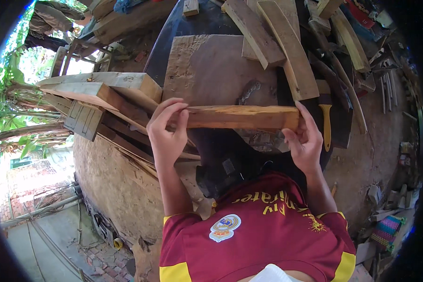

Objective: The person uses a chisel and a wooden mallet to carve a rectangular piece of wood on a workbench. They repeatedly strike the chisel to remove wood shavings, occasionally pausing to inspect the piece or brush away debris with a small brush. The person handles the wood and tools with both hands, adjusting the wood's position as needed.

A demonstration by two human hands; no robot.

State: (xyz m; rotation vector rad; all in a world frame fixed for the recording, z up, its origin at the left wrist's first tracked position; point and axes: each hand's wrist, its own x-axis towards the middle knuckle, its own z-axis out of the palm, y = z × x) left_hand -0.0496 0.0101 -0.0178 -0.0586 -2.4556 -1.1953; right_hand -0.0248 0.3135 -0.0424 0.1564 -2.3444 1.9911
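A reddish-brown wooden block (242, 117), long and squared, spans level between my two hands in front of my lap. My left hand (168, 123) pinches its left end with thumb and fingers. At the other end my right hand (304, 138) grips the block, thumb below and fingers over the end face. The upper edge of the wood looks rough and lighter in colour. Just beyond it lies a flat worn board (211, 70) with a dark ragged patch. Close to my right hand rests a brush with a yellow handle (326, 127).
Two pale planks (291, 56) lie beyond the board, towards the right. Long thick timbers (98, 89) are stacked at my left, with a small grooved wood piece (82, 120) beside them. More wood offcuts (350, 40) crowd the far right. Bare earth floor (108, 164) surrounds the work area.
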